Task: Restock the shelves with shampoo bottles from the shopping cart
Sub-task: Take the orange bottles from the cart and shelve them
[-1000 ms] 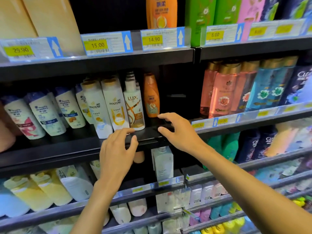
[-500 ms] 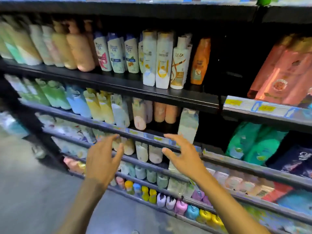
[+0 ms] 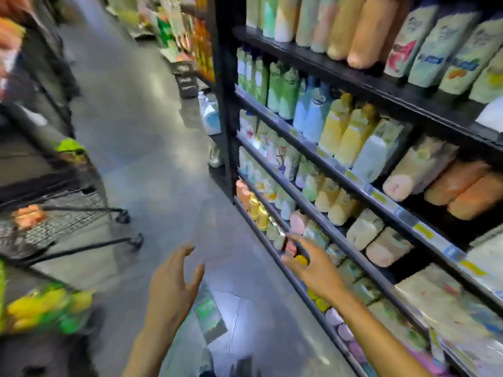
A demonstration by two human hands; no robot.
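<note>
Judging by what shows, you have both hands free; your left hand (image 3: 174, 287) hangs over the floor (image 3: 152, 159) with fingers spread and nothing in it; your right hand (image 3: 315, 268) is likewise spread wide, just in front of the lowest rail of the shelves (image 3: 334, 170) and beside some small yellow and pink caps, and as far as the blur allows it grips none of them. The stock you want lies well to your left in the shopping cart (image 3: 62, 213); a peach-coloured shape (image 3: 27, 215) sits low in its wire basket, probably a shampoo bottle, though it is too smeared to be sure. Expect a full bottle to be fairly heavy for its bulk, with stiff plastic walls that give a little under a squeeze; a glossy label is likely slick, so wrap your fingers round the middle of the body rather than pinching the cap, which may flip open or pull loose; lift it clear of the wire so it does not snag; match it to the standing bottles (image 3: 345, 131) of its own kind.
</note>
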